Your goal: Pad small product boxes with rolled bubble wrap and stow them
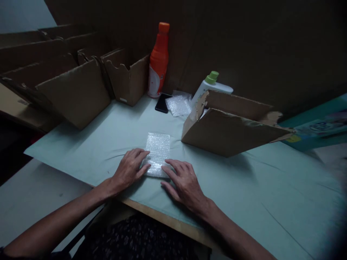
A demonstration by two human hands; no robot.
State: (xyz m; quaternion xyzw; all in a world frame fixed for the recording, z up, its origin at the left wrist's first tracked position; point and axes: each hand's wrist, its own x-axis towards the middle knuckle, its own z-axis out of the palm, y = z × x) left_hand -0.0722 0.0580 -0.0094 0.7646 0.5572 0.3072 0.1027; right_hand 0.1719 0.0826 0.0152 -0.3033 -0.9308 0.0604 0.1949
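A clear bubble wrap piece (158,146) lies flat on the pale green cloth near the table's front edge, with a folded strip showing across its lower part. My left hand (130,166) rests at its left side, fingers apart and fingertips touching the edge. From the right, my right hand (184,178) reaches its lower right edge with fingers spread and the thumb off the wrap. Neither hand is closed around anything.
Several open cardboard boxes (78,86) stand at the left, and another cardboard box (230,126) sits right of the wrap. Behind are an orange bottle (158,61), a black phone (163,103), more bubble wrap (179,105) and a white bottle with a green cap (213,77).
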